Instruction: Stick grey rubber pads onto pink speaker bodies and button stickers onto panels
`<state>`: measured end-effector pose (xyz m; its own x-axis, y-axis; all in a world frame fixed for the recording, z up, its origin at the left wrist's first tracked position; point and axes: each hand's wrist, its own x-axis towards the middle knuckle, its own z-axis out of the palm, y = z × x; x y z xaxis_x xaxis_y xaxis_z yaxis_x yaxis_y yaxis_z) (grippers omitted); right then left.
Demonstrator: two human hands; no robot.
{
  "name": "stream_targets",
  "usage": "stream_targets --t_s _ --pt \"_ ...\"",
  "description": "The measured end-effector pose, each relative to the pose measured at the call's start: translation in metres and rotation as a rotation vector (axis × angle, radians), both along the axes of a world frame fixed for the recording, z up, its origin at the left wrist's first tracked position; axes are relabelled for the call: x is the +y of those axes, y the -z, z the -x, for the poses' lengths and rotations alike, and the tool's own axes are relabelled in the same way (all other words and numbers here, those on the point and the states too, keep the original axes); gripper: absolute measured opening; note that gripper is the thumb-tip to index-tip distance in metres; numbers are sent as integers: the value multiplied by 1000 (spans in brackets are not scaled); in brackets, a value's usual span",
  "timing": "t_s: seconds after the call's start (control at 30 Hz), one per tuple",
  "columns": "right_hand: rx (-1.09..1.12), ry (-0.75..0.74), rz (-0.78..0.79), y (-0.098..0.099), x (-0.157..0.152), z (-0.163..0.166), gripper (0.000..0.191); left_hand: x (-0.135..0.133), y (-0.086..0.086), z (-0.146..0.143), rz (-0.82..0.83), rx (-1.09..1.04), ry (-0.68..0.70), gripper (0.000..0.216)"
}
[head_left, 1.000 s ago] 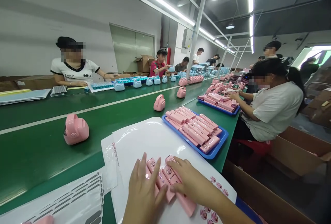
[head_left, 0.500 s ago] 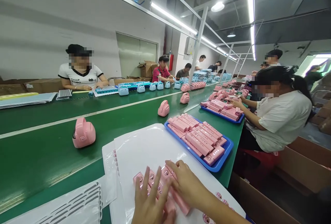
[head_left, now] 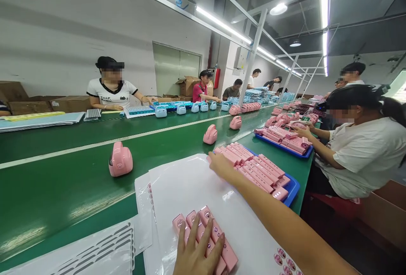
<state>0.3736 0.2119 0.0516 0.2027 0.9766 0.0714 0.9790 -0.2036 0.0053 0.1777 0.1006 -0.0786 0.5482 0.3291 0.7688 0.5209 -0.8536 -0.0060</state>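
Note:
My left hand (head_left: 198, 245) lies with its fingers spread over three pink plastic bars (head_left: 218, 235). These bars rest side by side on a white sheet (head_left: 187, 182), with round picture stickers at their far ends and small button marks along the tops. My right hand (head_left: 222, 167) reaches to the near left corner of a blue tray (head_left: 293, 192) stacked with more pink bars (head_left: 258, 171). Its fingers curl round one bar there, whose end peeks out beside the fingertips; the rest of that bar is hidden by the hand.
Pink rounded housings with handles (head_left: 121, 159) stand on the green belt (head_left: 76, 182). Round stickers (head_left: 287, 262) lie at the sheet's lower right, and a sheet of grey strips (head_left: 104, 245) at lower left. A co-worker (head_left: 364, 148) sits on the right beside a second blue tray (head_left: 301, 153).
My right hand has left the bars under my left hand and moved up and away to the tray. My left hand stays on the bars. The view has turned slightly left.

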Motion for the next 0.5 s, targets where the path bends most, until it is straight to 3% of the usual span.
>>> stream_targets --t_s 0.17,0.33,0.5 --pt "-137 37 -63 -2 44 -20 28 1 -1 -2 -52 -23 -40 52" --pt "-239 39 -132 15 45 -29 29 3 4 -7 -102 -105 -68 43" --pt "-291 31 -150 20 48 -45 31 5 7 -7 -91 -91 -54 50"
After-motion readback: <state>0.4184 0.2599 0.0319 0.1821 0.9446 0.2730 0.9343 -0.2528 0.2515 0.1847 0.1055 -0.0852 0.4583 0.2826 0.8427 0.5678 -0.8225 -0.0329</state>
